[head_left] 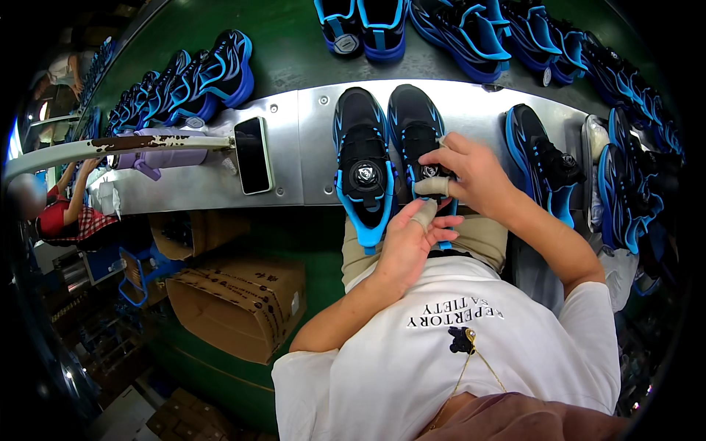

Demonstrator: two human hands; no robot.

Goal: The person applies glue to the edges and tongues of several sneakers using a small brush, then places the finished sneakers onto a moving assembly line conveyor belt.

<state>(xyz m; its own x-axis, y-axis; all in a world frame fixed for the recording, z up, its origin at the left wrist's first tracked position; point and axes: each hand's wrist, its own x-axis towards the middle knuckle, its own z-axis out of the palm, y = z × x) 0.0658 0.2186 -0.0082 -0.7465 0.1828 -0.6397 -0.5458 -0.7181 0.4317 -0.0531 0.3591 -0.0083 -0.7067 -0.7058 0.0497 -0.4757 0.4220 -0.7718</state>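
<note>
Two black sneakers with blue trim lie side by side, toes away from me, on the metal ledge. The left sneaker (360, 169) stands untouched, with a round dial on its tongue. On the right sneaker (414, 121) both hands are at work. My right hand (478, 175) reaches over its tongue and dial from the right, fingers bent and closed on it. My left hand (407, 246) is at its heel opening, fingers curled at the collar, close to the right fingertips. Beige covers wrap some fingers of both hands. What the fingertips pinch inside the opening is hidden.
A phone (253, 156) lies on the metal ledge (312, 140), by a worn curved bar (169, 140) and a lilac bottle (165, 156). Another sneaker (535, 158) sits at right. Rows of sneakers (224, 70) line the green belt (287, 51). An open carton (239, 305) stands below left.
</note>
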